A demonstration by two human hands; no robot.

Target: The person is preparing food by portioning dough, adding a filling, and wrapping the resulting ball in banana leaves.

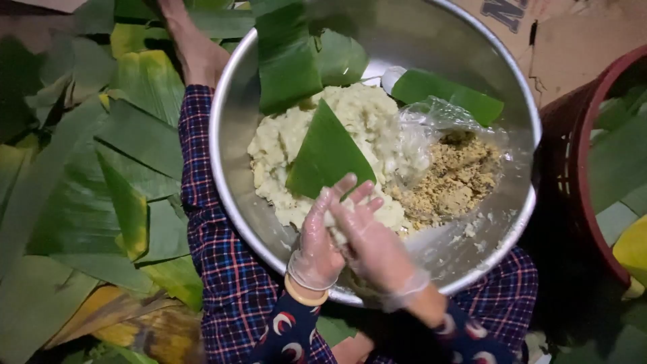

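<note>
Both hands are down in the bowl [232,168], a big steel one resting on the person's plaid lap. The left hand [320,246] and right hand [371,243], each in a thin clear glove, are cupped together around a small lump of dough [335,226], fingers curled in close at about 6 o'clock in the bowl. The main heap of pale mash [364,118] sits dead centre, with a triangular leaf piece [327,152] lying on top of it, just above the fingertips. At 3 o'clock, a clear plastic bag [431,121] lies open with crumbly brown filling [458,178] spilling across it. More green leaf strips [286,61] hang over the rim at 12 o'clock.

Outside the bowl, banana leaves [87,189] cover the floor all along 9 o'clock, some yellowing. At 3 o'clock stands a dark red basket [573,168] with leaves inside. At 1 o'clock there's brown cardboard [573,47], flat, with dark blue printed lettering on its upper edge.
</note>
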